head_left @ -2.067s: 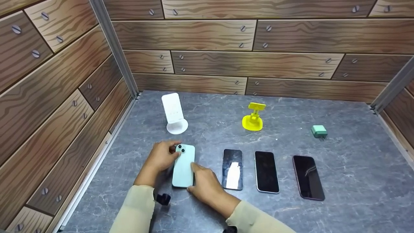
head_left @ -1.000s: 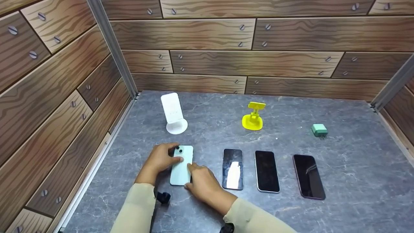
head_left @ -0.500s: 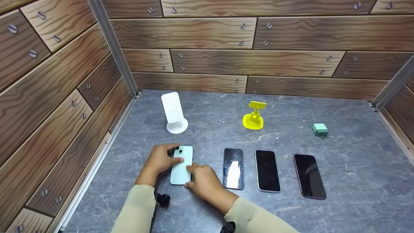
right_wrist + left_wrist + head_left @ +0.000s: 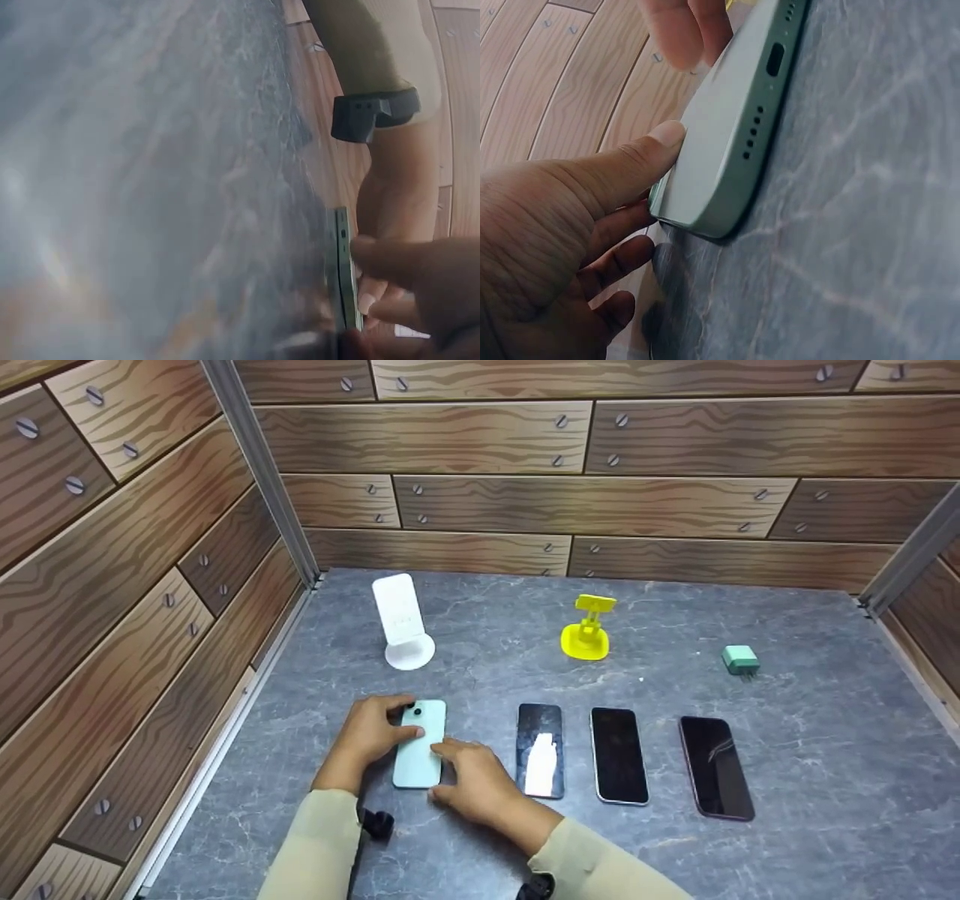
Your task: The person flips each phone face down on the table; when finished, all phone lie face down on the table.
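A mint-green smartphone (image 4: 421,757) lies back up on the grey marbled table, its camera lenses at the far end. My left hand (image 4: 367,735) grips its far left side, with the thumb on the back and the other fingers at the edge. In the left wrist view the phone's bottom edge (image 4: 754,131) shows a charging port. My right hand (image 4: 480,784) is at the phone's right side, forefinger over the right edge and thumb by the near corner. Its fingers (image 4: 679,34) look loosely bent, and whether they touch the phone is unclear.
Three dark-screened phones lie face up to the right: one with a bright reflection (image 4: 539,750), a middle one (image 4: 619,755) and a far right one (image 4: 716,767). Behind are a white phone stand (image 4: 401,615), a yellow phone stand (image 4: 587,641) and a green charger plug (image 4: 741,660).
The green phone has shifted slightly left and straightened. My left thumb has moved from near the lenses further onto its back. My right fingers have loosened a little at its edge.
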Tool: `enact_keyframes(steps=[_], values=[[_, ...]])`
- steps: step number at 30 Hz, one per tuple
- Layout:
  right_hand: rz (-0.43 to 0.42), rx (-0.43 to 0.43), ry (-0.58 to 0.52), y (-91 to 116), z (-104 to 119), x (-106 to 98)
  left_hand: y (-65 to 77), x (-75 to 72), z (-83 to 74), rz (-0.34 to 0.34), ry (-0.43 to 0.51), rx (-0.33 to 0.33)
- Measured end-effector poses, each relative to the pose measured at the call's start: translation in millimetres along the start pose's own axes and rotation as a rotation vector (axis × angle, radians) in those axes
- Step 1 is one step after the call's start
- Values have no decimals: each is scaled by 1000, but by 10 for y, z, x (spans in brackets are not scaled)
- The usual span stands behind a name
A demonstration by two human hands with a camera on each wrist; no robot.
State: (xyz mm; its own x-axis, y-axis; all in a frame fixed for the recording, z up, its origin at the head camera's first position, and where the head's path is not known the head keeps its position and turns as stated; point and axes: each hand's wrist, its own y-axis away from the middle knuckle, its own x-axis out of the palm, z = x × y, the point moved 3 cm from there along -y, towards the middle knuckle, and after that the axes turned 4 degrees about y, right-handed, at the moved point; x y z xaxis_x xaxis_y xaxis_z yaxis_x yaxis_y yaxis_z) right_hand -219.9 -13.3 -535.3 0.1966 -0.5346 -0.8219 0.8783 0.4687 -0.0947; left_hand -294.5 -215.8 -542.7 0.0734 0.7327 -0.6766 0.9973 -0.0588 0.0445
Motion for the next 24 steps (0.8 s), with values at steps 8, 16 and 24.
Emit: enact_keyframes(steps=[8, 16, 24], values=[[-37, 50, -190, 165, -87, -192, 30, -24, -3, -4, -18, -3], [-170, 166, -161, 319, -257, -540, 28, -21, -8, -2, 1, -37], [-198, 334, -98, 468, -503, -759, 39, 2, 5, 9, -3, -33]])
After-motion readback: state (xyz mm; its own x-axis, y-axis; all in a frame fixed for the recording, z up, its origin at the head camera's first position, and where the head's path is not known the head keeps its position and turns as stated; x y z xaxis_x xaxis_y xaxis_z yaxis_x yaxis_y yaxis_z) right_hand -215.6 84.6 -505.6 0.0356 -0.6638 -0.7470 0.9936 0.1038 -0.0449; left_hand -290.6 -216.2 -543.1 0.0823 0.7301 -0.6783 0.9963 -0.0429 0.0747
